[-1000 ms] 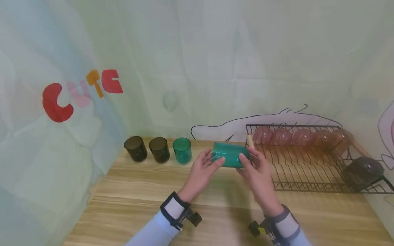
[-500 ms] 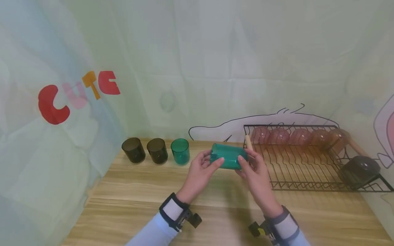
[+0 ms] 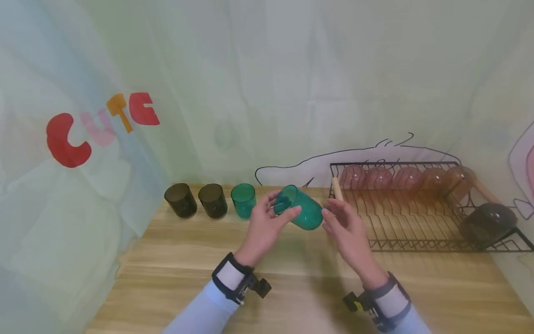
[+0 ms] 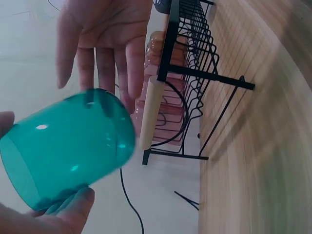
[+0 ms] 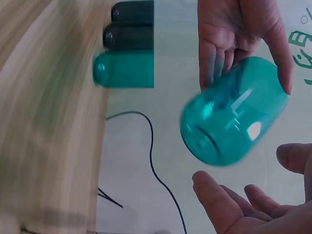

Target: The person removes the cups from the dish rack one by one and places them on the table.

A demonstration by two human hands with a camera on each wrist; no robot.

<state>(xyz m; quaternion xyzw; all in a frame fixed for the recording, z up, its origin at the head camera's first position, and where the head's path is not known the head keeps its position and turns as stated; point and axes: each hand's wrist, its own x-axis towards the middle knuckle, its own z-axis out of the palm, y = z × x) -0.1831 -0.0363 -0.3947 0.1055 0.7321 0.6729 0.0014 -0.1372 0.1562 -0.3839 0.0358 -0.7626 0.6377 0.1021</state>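
Observation:
Over the table, my left hand (image 3: pixel 264 227) grips a teal see-through cup (image 3: pixel 309 212) near its rim, thumb in front and fingers behind. The cup is tilted, mouth toward the upper left and base toward the lower right. My right hand (image 3: pixel 348 236) is beside the base, its fingers loosely bent. In the right wrist view, a gap shows between the cup (image 5: pixel 234 117) and the right fingertips (image 5: pixel 202 183). Left of the hands, a second teal cup (image 3: pixel 244 202) stands upright in line with two dark cups, one brown (image 3: pixel 213 202) and one farther left (image 3: pixel 181 201).
At the right stands a black wire dish rack (image 3: pixel 400 245) with wooden handles (image 3: pixel 337 189). Several pink and amber cups (image 3: pixel 408 178) lie along its back row. A dark grey cup (image 3: pixel 488 225) sits at its right end. A printed cloth (image 3: pixel 283 93) hangs behind the table.
The right hand has let go of the teal cup's base and moved slightly right. In the left hand, the cup has turned from nearly level to tilted, its rim raised.

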